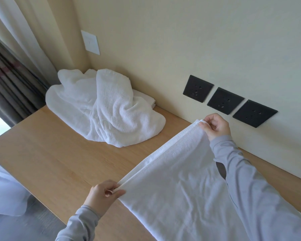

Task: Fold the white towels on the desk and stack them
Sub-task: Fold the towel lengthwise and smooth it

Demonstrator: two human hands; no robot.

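Note:
A white towel (177, 185) lies doubled over on the wooden desk (59, 153), its two layered edges lined up along the left side. My left hand (102, 193) pinches the near corner of those edges between thumb and fingers. My right hand (214, 126) pinches the far corner, close to the wall. A crumpled heap of white towels (101, 108) sits in the desk's far corner. The flat edge of a folded towel (146, 99) shows from under the heap's right side.
Three black wall sockets (225, 101) sit just above the desk behind my right hand. A white switch plate (90, 42) is on the side wall. Curtains (12, 80) hang at the left, and white bedding (3, 193) lies beyond the desk's rounded left edge.

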